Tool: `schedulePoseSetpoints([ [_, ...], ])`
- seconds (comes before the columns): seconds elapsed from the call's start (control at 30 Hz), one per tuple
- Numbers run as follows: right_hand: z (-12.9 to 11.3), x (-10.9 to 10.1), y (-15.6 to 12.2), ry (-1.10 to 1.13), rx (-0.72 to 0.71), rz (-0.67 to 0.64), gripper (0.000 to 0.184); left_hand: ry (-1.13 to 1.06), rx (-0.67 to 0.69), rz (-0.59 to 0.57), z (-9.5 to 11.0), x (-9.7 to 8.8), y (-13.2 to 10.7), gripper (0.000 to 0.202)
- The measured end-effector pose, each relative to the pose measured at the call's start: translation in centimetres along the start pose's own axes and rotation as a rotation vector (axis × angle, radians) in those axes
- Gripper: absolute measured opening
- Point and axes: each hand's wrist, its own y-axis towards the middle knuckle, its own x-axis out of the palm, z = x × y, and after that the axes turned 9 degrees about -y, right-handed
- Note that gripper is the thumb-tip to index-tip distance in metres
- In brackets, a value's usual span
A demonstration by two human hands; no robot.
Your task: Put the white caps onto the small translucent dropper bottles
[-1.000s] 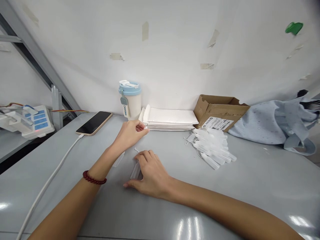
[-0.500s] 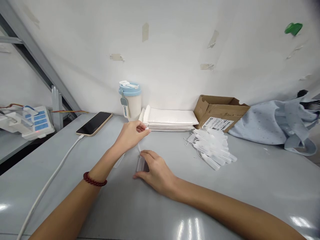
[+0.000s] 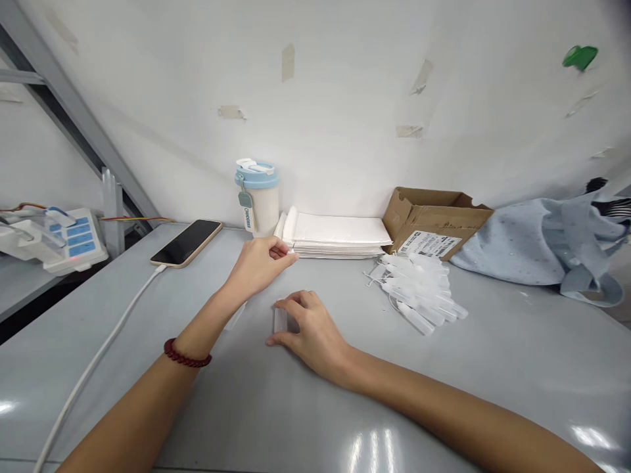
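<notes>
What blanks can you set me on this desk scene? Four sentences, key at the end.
1. The dark red bracelet is on the ____ wrist.
2. The hand nearer the pile of translucent plastic pieces is the ____ one.
3. The cup has a lid coloured light ____.
4. The phone lies with its screen facing ____.

Missing words: left; right; blue; up.
</notes>
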Motion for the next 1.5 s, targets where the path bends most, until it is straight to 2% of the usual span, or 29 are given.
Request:
schedulePoseSetpoints([
  [0.13,0.1,0.0,0.3,0.010,-0.005,-0.012,0.051,-0.006,-0.001,0.006,0.0,0.0,0.0,0.020],
  [0.4,0.2,0.0,0.8,0.014,0.047,-0.047,0.084,-0.020,-0.012,0.004,-0.1,0.0,0.1,0.018],
  [0.47,0.3,0.0,0.9,0.016,0.029,-0.067,0.081,-0.026,-0.012,0.002,-0.2,0.0,0.1,0.018],
  [0.67,0.6,-0.8,1.2,0.041,-0.016,-0.106,0.054,-0.065,-0.032,-0.021,-0.2,0.1,0.0,0.021],
  [0.83,1.0,-1.3,1.3,0.096,-0.031,-0.108,0.052,-0.159,-0.085,-0.084,0.0,0.4,-0.1,0.024],
  [1.0,2.3,-2.7,0.5,0.173,-0.028,-0.039,0.055,-0.259,-0.159,-0.122,0.1,0.9,-0.3,0.028],
  [1.17,4.7,-4.9,-2.1,0.195,-0.073,0.119,0.051,-0.374,-0.250,-0.178,0.9,2.5,-1.6,0.032],
  [1.33,6.4,-6.7,-5.1,0.114,-0.106,0.234,0.049,-0.471,-0.286,-0.271,2.1,4.6,-3.5,0.032],
  [1.5,6.4,-7.5,-6.4,-0.013,-0.161,0.262,0.046,-0.528,-0.298,-0.328,3.1,5.4,-4.4,0.029],
])
